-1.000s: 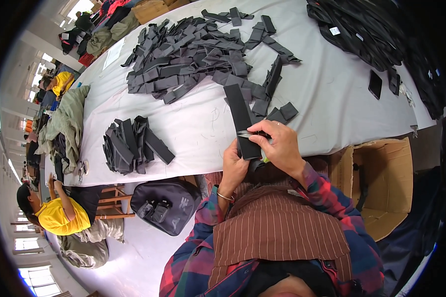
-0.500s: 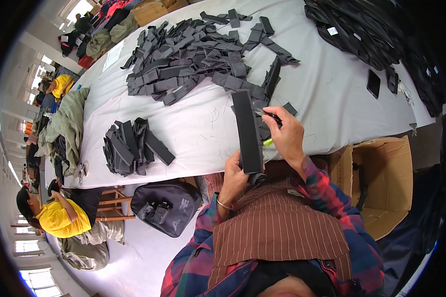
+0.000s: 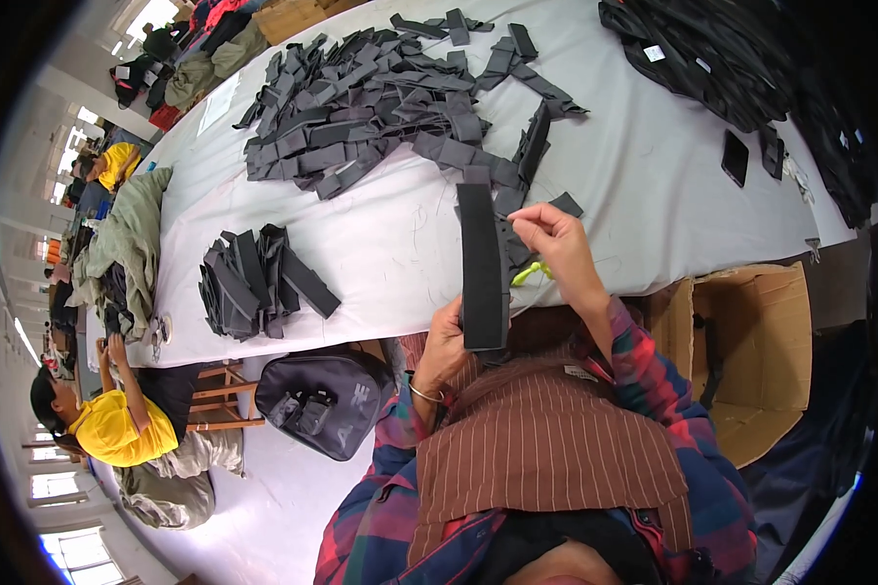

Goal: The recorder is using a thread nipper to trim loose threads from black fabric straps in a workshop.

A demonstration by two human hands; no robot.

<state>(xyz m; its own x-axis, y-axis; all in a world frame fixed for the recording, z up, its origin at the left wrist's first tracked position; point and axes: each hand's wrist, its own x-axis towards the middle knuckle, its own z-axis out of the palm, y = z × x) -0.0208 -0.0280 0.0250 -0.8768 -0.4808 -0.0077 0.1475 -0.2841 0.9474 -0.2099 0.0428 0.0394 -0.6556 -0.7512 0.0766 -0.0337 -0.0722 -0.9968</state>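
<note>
My left hand (image 3: 443, 343) is closed on the lower end of a long black fabric strip (image 3: 484, 268), which stands up over the table's near edge. My right hand (image 3: 559, 251) is beside the strip's right edge, thumb and fingertips pinched together; what they hold is too small or hidden to make out. A neon green cord (image 3: 532, 273) shows under that hand. Beyond the strip lies a large heap of dark grey and black fabric strips (image 3: 361, 107). To the left sits a smaller stack of similar strips (image 3: 254, 283).
The white-covered table (image 3: 380, 234) also bears a phone (image 3: 736, 159) and a pile of black garments (image 3: 693, 58) at the right. An open cardboard box (image 3: 766, 361) stands by my right side, a black bag (image 3: 327, 400) at my left. A person in yellow (image 3: 127, 429) sits far left.
My right hand has turned; the small dark tool seen in its fingers earlier no longer shows, while more of the green cord does. The seated person's arms have risen toward the table.
</note>
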